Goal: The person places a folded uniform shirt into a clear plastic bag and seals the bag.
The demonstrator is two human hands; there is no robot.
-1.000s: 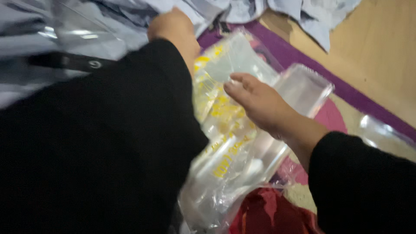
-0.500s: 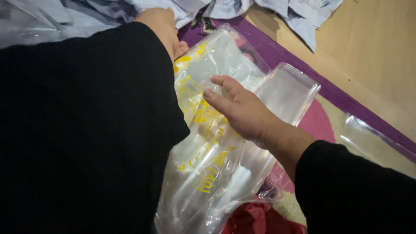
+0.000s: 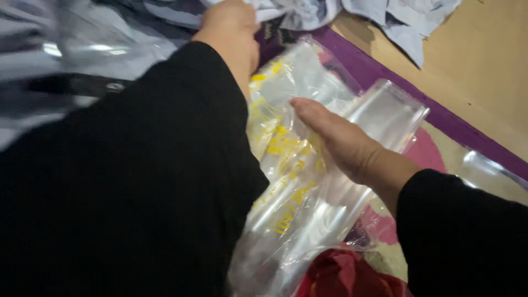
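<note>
Since half a second ago the right hand [image 3: 344, 144] has slid a little up the clear bags [image 3: 297, 181], and the left hand [image 3: 231, 30] has reached farther into the grey cloth [image 3: 308, 11] at the top. The right hand lies flat on the bags, fingers [image 3: 308, 110] stretched out and gripping nothing. The left hand's fingers are buried in the cloth, so I cannot tell whether they are closed. The bags, printed in yellow, lie on the mat [image 3: 429, 154] between both arms, above a red cloth [image 3: 341, 275]. The black sleeve [image 3: 126, 181] hides most of what lies on the left.
</note>
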